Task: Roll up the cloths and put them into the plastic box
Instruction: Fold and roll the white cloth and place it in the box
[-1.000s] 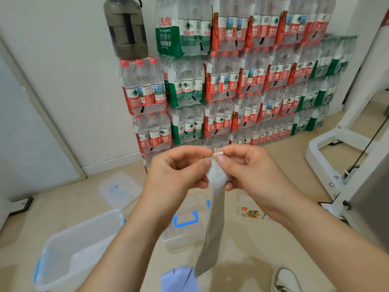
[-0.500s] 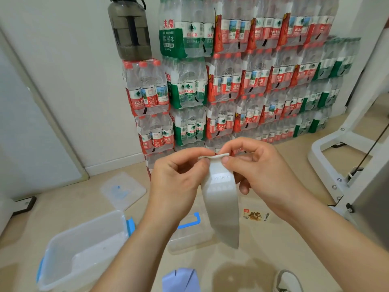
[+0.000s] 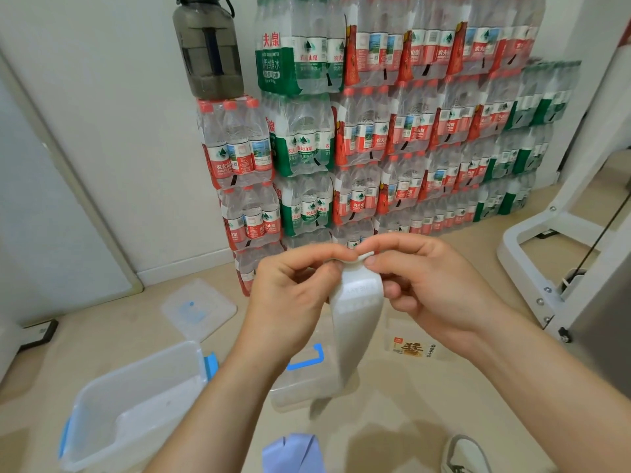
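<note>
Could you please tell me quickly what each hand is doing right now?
Left hand: pinches the top edge of the white cloth.
Right hand: pinches the same top edge; the cloth hangs down.

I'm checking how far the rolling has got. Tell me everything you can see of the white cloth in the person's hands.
The white cloth is a long, narrow strip of thin, soft-looking fabric with faint lettering near its top. Its top edge is turned over into a small roll, pinched between thumb and fingers of the left hand and the right hand. The rest hangs unrolled in the air, narrowing and twisting toward its lower end. Only the two hands touch it.
</note>
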Demonstrator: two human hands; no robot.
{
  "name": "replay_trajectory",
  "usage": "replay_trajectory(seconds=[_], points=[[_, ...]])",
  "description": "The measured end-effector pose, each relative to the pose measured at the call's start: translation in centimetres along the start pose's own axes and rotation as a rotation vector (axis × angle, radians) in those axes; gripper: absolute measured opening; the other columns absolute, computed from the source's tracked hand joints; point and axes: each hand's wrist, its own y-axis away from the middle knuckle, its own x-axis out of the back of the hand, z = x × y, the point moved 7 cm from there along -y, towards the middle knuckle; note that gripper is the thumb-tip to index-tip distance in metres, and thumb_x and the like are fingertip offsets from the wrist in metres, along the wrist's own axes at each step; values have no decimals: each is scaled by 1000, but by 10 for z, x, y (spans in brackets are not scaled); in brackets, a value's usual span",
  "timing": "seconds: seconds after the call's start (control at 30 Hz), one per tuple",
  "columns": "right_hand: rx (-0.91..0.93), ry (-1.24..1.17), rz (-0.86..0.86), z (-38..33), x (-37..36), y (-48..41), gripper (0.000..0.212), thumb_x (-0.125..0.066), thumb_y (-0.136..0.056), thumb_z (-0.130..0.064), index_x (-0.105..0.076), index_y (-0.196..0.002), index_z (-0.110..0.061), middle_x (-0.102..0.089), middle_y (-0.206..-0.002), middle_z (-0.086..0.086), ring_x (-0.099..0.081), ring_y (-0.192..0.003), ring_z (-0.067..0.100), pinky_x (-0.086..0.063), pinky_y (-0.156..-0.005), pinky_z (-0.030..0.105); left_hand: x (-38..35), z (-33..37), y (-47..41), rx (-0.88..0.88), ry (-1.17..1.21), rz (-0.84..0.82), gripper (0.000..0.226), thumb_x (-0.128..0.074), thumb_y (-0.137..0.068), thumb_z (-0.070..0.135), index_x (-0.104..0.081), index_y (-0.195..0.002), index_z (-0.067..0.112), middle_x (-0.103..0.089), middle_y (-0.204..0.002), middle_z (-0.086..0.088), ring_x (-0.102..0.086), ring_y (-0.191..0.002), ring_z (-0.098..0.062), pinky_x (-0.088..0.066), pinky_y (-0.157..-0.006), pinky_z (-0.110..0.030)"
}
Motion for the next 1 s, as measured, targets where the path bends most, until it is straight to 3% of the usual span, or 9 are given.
replay_trajectory(seconds=[0.2,0.33,0.43,0.53,0.6,0.73,0.9,1.0], points=[[-52,-61,-53,5,-5,1,24,-51,-84,5,-74,-81,-3,-48,-61,10,-46,-45,10,-38,-38,16,3,0,-1,-13,-78,20,34,-53,-83,-10,-72,-69,14,-63,-58,12,-49,-53,2,-38,-52,-10],[-16,5,-65,1,-5,2,15,-60,-83,-3,-73,-86,4,-51,-63,12,-47,-48,11,-38,-41,17,6,-2,0,6,-98,25,33,-56,-81,-5,-75,-68,19,-69,-67,-2,-56,-64,-5,-43,-60,-15],[60,151,-37,-4,-2,2,9,-66,-81,-2,-74,-84,-4,-55,-60,7,-48,-51,11,-38,-47,18,6,-6,1,62,-4,-44,20,-64,-78,6,-78,-78,20,-75,-78,-2,-61,-73,-12,-46,-67,-25],[127,265,-31,-10,-2,3,9,-67,-83,-6,-74,-87,-10,-61,-60,3,-51,-53,10,-40,-53,20,7,-5,1,97,72,-79,11,-74,-75,12,-78,-85,15,-77,-85,-3,-70,-82,-12,-51,-71,-23],[171,339,-31,-12,-3,4,10,-68,-84,-9,-72,-90,-16,-61,-58,0,-54,-53,10,-44,-57,22,8,-4,1,100,55,-36,11,-70,-78,7,-77,-86,12,-77,-82,-2,-70,-79,-8,-51,-68,-17],[236,489,6,-15,0,4,13,-67,-85,-9,-73,-90,-20,-68,-61,-1,-61,-56,9,-54,-71,37,10,-8,0,121,-43,-2,22,-72,-78,3,-76,-84,23,-73,-70,6,-65,-67,-5,-51,-65,-15],[353,778,62,-21,-2,5,11,-68,-85,-16,-71,-84,-26,-67,-62,-4,-56,-57,5,-44,-58,19,9,-12,-1,120,-234,11,17,-74,-79,8,-77,-87,23,-76,-76,5,-72,-75,-15,-59,-74,-33],[358,848,68,-23,-1,5,9,-67,-86,-20,-69,-83,-28,-65,-60,-1,-53,-53,8,-44,-57,24,9,-10,-1,93,-255,30,15,-73,-80,9,-78,-89,21,-76,-77,4,-72,-76,-16,-59,-75,-39]])
